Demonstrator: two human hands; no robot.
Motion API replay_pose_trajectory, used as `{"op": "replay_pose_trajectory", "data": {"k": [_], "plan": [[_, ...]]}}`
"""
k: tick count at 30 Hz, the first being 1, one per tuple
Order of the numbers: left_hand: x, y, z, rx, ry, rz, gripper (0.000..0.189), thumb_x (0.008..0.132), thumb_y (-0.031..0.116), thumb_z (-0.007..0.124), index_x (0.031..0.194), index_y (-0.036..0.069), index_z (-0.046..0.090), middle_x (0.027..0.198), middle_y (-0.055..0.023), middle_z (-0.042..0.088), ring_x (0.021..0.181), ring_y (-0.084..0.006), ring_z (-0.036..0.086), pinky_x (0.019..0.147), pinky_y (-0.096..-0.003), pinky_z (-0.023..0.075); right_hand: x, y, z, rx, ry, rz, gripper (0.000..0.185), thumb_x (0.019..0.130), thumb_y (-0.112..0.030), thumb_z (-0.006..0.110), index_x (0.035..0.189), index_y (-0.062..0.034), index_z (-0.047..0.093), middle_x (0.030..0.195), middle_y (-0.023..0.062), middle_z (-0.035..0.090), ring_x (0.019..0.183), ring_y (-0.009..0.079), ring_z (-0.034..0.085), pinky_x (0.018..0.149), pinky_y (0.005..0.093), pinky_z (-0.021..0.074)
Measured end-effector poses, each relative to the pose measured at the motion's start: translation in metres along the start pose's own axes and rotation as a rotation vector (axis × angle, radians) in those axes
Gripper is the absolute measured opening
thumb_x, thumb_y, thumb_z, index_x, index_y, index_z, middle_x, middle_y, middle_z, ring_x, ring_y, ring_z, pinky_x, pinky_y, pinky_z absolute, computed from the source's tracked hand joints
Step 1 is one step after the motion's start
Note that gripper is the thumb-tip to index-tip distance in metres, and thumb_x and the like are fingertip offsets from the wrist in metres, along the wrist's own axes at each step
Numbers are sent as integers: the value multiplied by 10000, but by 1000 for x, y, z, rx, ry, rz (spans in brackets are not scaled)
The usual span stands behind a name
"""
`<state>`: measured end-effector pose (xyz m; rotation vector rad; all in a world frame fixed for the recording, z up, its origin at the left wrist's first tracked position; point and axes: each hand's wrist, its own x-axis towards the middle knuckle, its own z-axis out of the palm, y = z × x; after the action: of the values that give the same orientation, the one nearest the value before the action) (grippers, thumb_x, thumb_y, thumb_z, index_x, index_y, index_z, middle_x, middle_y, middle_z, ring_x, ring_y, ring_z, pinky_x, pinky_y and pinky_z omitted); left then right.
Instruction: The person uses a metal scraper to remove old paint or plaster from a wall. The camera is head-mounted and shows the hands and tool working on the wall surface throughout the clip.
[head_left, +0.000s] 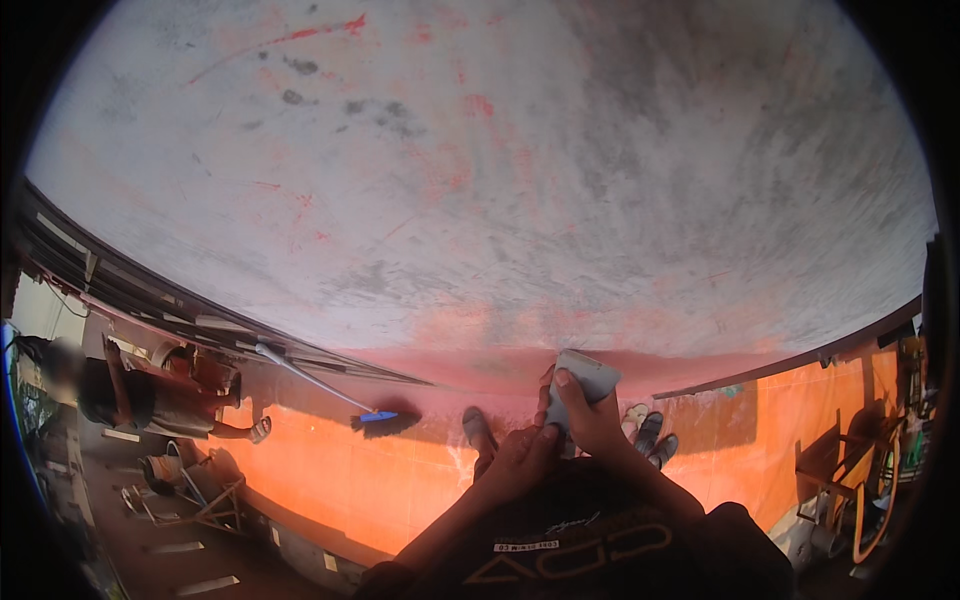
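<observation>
Both my hands are in front of my dark shirt, close to the foot of a large wall (450, 247). The wall is whitish, with grey smears, dark spots and red streaks. My right hand (592, 420) grips a flat grey plate (596, 375), its thumb pressed on the face and its fingers wrapped behind. It looks like a scraper blade or a folded sheet; I cannot tell which. My left hand (525, 454) pinches the lower part of the same plate. The plate's wide far edge points at the pinkish lower strip of the wall (645, 367); contact is unclear.
A broom with a blue head (379, 416) leans at the left. The floor (352, 465) is orange tile. Sandals (649, 431) lie beside my feet. Another person (150, 394) stands far left, near a chair (199, 495). A wooden chair (840, 465) stands right.
</observation>
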<state>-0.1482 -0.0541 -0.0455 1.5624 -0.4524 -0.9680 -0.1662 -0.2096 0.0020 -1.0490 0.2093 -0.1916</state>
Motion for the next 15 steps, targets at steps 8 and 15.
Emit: {"op": "replay_pose_trajectory", "data": {"k": [8,15], "plan": [[-4,2,2,48,35,-14,401,1038,306,373,865,25,602,755,-80,611,735,-184,580,706,-352,440,-2,-1,2,33,-6,14,202,1019,-193,504,976,-5,566,723,66,589,622,133,589,572,282,496],[-5,4,-1,421,112,65,414,1034,321,342,962,29,626,796,-106,631,777,-237,611,744,-352,449,-1,-2,5,41,-51,21,192,1019,-184,504,976,-7,563,721,66,588,618,134,587,566,283,496]]}}
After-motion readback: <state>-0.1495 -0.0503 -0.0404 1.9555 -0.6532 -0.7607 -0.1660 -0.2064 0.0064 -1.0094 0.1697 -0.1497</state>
